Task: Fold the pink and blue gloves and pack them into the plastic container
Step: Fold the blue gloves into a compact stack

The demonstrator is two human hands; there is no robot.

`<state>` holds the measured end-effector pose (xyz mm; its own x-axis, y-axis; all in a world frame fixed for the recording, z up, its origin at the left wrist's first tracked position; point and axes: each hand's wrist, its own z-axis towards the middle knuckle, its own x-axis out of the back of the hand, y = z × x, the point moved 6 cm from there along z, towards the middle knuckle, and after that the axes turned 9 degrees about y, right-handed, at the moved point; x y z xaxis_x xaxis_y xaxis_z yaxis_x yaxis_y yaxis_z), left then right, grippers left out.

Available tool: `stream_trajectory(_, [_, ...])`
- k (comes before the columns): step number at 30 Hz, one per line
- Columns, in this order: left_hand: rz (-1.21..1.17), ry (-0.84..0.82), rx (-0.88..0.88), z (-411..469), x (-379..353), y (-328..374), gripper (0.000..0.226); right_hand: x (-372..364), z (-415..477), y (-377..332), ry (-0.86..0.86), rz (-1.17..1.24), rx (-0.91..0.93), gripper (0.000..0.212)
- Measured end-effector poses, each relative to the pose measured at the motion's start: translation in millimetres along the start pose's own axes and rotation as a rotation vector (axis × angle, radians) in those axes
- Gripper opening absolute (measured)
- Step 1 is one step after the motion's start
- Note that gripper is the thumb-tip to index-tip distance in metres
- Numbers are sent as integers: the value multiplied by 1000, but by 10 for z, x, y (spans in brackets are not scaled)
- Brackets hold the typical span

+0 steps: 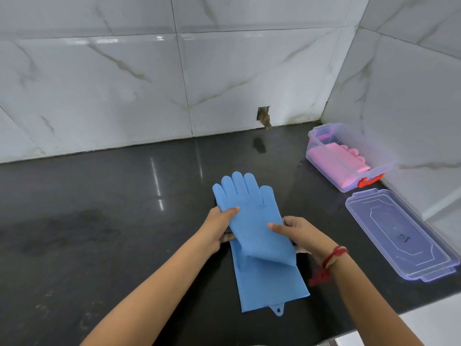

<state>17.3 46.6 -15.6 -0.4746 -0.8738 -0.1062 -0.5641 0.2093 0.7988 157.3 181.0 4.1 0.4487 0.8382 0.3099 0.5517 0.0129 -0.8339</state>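
Note:
Blue gloves (252, 208) lie stacked on the black counter (99, 221), fingers pointing to the wall. My left hand (219, 226) pinches the upper glove's left edge and my right hand (296, 233) pinches its right edge; its cuff is lifted above the lower blue glove (269, 288), which lies flat with a hang tab at its near end. Folded pink gloves (336, 161) lie inside the clear plastic container (321, 136) at the back right corner.
The container's clear lid (399, 236) lies flat on the counter, right of my right hand. Marble-tiled walls close the back and right sides. The counter's front edge (349, 318) runs near my right forearm. A small hole (264, 117) shows in the back wall.

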Motion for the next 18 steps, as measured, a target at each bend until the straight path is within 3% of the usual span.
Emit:
stream_trajectory(2, [-57, 2, 13, -17, 15, -11, 18, 69, -92, 8, -39, -254, 115, 55])
stream_trajectory(4, [-108, 5, 31, -21, 17, -8, 18, 42, -204, 0, -155, -406, 216, 49])
stream_trajectory(6, [-138, 15, 44, -27, 4, 7, 16, 27, -299, -72, -215, -340, 313, 41])
stream_trajectory(9, [-158, 26, 48, -19, -20, 19, 14, 102, -377, -238, -132, -98, 439, 22])
stream_trajectory(11, [-166, 22, 36, -18, -34, 30, 16, 128, -405, -224, -107, 34, 355, 17])
stream_trajectory(14, [-118, 26, -3, -7, -7, 36, 16, 58, -475, -9, -189, 156, 84, 23])
stream_trajectory(18, [87, -15, -103, 10, 27, 43, 24, 48, -620, 226, -228, -72, -59, 25])
